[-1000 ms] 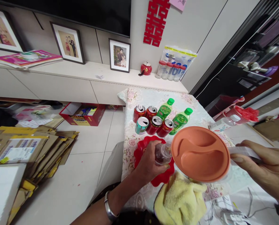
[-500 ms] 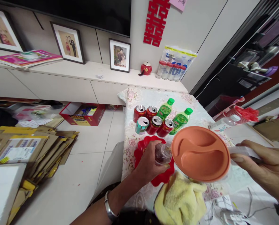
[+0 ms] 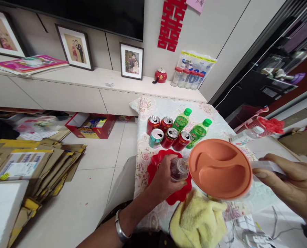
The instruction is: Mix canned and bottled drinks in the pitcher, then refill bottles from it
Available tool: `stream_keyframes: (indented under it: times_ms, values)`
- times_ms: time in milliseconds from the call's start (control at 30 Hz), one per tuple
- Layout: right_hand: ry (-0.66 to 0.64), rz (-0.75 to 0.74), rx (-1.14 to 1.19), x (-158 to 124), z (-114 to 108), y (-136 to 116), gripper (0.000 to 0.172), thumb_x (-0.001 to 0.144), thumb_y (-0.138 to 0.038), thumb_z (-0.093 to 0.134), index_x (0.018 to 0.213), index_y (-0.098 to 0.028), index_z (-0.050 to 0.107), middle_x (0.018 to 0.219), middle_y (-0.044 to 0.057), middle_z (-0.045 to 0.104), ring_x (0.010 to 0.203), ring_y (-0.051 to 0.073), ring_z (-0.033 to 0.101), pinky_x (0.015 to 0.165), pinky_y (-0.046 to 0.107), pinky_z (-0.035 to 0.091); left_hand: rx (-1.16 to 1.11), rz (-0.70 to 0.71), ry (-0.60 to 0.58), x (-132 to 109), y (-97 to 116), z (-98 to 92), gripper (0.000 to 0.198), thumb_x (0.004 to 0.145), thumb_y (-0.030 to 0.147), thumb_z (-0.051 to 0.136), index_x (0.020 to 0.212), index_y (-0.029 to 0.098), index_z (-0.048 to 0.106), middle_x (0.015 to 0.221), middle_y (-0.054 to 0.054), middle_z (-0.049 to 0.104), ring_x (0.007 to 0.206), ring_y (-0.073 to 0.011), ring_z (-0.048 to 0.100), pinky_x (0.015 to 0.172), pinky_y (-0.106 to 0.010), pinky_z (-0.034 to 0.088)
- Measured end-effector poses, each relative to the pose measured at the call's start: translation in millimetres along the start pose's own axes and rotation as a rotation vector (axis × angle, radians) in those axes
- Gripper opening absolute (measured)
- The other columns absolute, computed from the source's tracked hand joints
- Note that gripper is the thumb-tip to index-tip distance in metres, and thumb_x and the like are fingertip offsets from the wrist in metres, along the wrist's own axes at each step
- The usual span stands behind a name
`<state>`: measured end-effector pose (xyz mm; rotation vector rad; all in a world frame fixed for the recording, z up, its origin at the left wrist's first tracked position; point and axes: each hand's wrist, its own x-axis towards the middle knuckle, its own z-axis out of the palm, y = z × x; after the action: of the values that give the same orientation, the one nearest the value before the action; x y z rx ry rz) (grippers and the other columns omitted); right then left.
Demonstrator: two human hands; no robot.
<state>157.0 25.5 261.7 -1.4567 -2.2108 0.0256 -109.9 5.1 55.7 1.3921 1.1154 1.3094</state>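
Note:
My left hand [image 3: 165, 175] is wrapped round a small clear bottle [image 3: 178, 170] with a brownish tint. The bottle is over a red scalloped tray [image 3: 157, 159], and its mouth meets the spout side of a pitcher. That pitcher has a round orange lid [image 3: 207, 175] with two recesses; its body is mostly hidden beneath. My right hand [image 3: 289, 182] grips the pitcher by its clear handle [image 3: 268, 166], and the lid faces me, tilted. Whether liquid runs between the two is hard to make out. A crumpled yellow cloth [image 3: 198, 220] lies below the pitcher.
Several drink cans [image 3: 171, 137] and two green-capped bottles [image 3: 198, 132] stand behind the tray on the flowered tablecloth [image 3: 145, 106]. To the right are a clear bottle [image 3: 246, 136] and a red basket [image 3: 264, 125]. Flattened cardboard [image 3: 47, 165] lies on the left.
The pitcher has shifted very slightly to the left. Both hands keep their grip, and everything else looks the same.

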Motion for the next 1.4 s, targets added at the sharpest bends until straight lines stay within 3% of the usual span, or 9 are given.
stream_keyframes:
  times_ms: [300, 633, 1133, 1400]
  values:
    - [-0.003, -0.033, 0.005, 0.8, 1.7, 3.2, 0.043, 0.095, -0.058, 0.062, 0.062, -0.031, 0.055, 0.05, 0.001, 0.053, 0.043, 0.021, 0.043, 0.043, 0.037, 0.036, 0.006, 0.0, -0.004, -0.4, -1.5, 1.0, 0.074, 0.072, 0.021, 0.088, 0.135, 0.027, 0.049, 0.131, -0.009, 0.067, 0.117, -0.0305, 0.071, 0.102, -0.048, 0.06]
    - [-0.01, -0.022, -0.003, 1.9, 3.5, 3.3, 0.04, 0.093, -0.059, 0.062, 0.064, -0.032, 0.055, 0.048, 0.0, 0.049, 0.043, 0.022, 0.043, 0.043, 0.038, 0.036, -0.008, 0.001, 0.016, -0.5, 0.2, 0.3, 0.073, 0.071, 0.019, 0.088, 0.133, 0.032, 0.052, 0.13, -0.007, 0.068, 0.116, -0.0316, 0.072, 0.099, -0.048, 0.062]
    - [-0.004, -0.017, -0.001, 1.3, 2.5, 1.8, 0.035, 0.092, -0.055, 0.065, 0.065, -0.033, 0.064, 0.05, 0.0, 0.054, 0.043, 0.02, 0.045, 0.043, 0.037, 0.036, -0.012, -0.008, 0.008, -0.3, 0.6, 0.1, 0.074, 0.071, 0.021, 0.088, 0.134, 0.03, 0.051, 0.13, -0.008, 0.068, 0.116, -0.0319, 0.072, 0.1, -0.05, 0.062]
    - [-0.005, -0.02, 0.004, 2.5, 0.9, 2.0, 0.036, 0.092, -0.057, 0.065, 0.065, -0.033, 0.06, 0.05, 0.0, 0.055, 0.042, 0.02, 0.044, 0.042, 0.037, 0.035, -0.012, 0.0, 0.019, 0.5, 0.5, 0.3, 0.074, 0.07, 0.02, 0.088, 0.133, 0.032, 0.053, 0.13, -0.007, 0.068, 0.116, -0.0322, 0.072, 0.1, -0.048, 0.062]
